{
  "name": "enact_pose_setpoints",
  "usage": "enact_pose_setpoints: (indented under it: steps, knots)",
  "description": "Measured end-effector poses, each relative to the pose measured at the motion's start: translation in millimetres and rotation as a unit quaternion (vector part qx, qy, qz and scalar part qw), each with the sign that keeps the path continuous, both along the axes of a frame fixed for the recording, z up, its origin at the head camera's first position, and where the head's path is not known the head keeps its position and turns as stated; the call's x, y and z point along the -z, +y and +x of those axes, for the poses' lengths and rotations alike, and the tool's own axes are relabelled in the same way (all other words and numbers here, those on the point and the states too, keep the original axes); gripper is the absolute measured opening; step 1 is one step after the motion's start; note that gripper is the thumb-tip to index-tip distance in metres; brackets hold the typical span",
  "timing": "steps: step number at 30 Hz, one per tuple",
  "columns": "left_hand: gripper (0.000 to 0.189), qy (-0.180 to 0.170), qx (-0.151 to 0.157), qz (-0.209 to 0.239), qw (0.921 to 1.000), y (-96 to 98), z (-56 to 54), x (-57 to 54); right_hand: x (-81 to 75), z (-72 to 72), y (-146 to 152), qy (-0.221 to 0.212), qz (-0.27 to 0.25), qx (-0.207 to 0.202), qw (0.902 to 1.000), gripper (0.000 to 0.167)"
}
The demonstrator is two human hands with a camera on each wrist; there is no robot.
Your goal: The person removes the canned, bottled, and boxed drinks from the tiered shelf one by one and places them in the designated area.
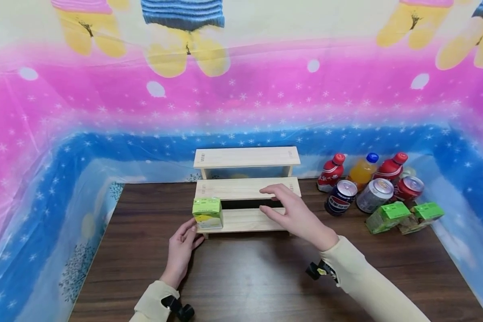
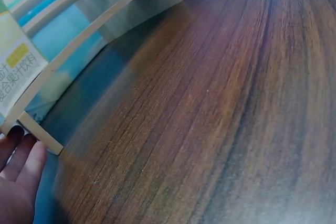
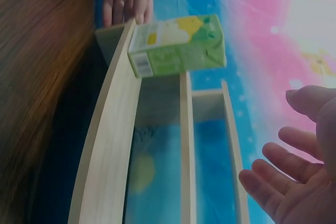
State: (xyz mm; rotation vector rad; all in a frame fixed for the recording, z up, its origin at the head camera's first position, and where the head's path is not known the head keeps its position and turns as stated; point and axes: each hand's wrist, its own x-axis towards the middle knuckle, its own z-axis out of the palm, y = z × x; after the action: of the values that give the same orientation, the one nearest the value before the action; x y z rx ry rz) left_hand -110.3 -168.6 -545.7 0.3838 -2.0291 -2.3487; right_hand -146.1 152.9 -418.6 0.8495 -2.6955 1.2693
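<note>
A green and yellow juice carton (image 1: 207,213) stands upright on the left end of the bottom step of a three-tier wooden shelf (image 1: 249,220). My left hand (image 1: 182,250) rests against that end of the step, beside the carton, its fingers loosely extended; in the left wrist view the fingers (image 2: 32,163) touch the wood near the short leg. Above the right part of the lower steps hovers my right hand (image 1: 291,214), thumb and fingers spread apart. Nothing lies between them in the right wrist view, where the carton (image 3: 178,45) appears at the far end.
Right of the shelf stand two red-capped bottles (image 1: 331,172), an orange drink bottle (image 1: 362,171), a dark blue can (image 1: 341,197), a silver can (image 1: 375,195), a red can (image 1: 408,188) and two green-topped cartons (image 1: 388,217). A patterned cloth (image 1: 241,103) hangs behind the brown table (image 1: 241,277).
</note>
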Motion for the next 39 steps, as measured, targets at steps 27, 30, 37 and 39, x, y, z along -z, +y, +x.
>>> enact_pose_setpoints:
  steps: [27,30,37,39]
  knots:
    - [0.040,0.005,-0.001,-0.008,1.0000,1.0,1.0,0.9,29.4,-24.9,-105,-0.052,-0.016,-0.077,0.9955,0.062]
    - [0.039,0.004,0.002,-0.011,0.9999,0.7,0.3,-1.1,34.7,-27.0,-108,-0.070,-0.038,-0.071,0.9943,0.058]
    - [0.039,-0.004,0.000,-0.019,0.9998,2.6,0.2,-2.5,44.3,-28.9,-113,-0.091,-0.086,-0.049,0.9909,0.044]
    - [0.039,-0.008,-0.001,-0.022,0.9997,3.1,0.9,-1.6,45.6,-27.6,-115,-0.097,-0.095,-0.046,0.9896,0.043]
